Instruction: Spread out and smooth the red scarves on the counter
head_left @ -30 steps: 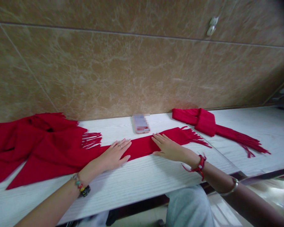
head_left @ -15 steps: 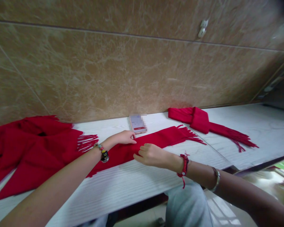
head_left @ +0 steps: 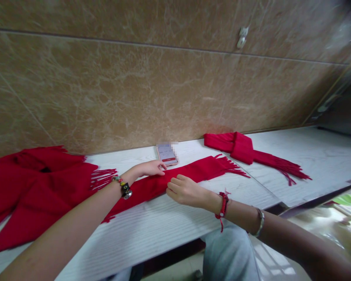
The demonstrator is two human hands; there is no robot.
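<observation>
A long red scarf [head_left: 199, 170], narrowed into a strip, lies slantwise on the white wood-grain table [head_left: 128, 238]. Fringe shows at its right end and a little at its lower left. My left hand [head_left: 150, 168] rests at the scarf's far edge, thumb and fingers apart. Along the near edge, my right hand [head_left: 185, 190] has its fingers curled closed at the cloth, with the fingertips partly hidden. Just beyond the left fingers lies a phone [head_left: 167, 155] with its screen lit.
Loosely heaped red scarves [head_left: 38, 187] cover the table's left side. A folded, looped red scarf [head_left: 242, 148] with fringe lies at the right, near the tiled wall [head_left: 134, 93]. The table's front edge runs above my knee [head_left: 226, 249]. Something green [head_left: 347, 200] shows beyond, lower right.
My right fingers have curled in more tightly at the scarf's near edge. The left hand stays at the far edge. The whole view has shifted slightly.
</observation>
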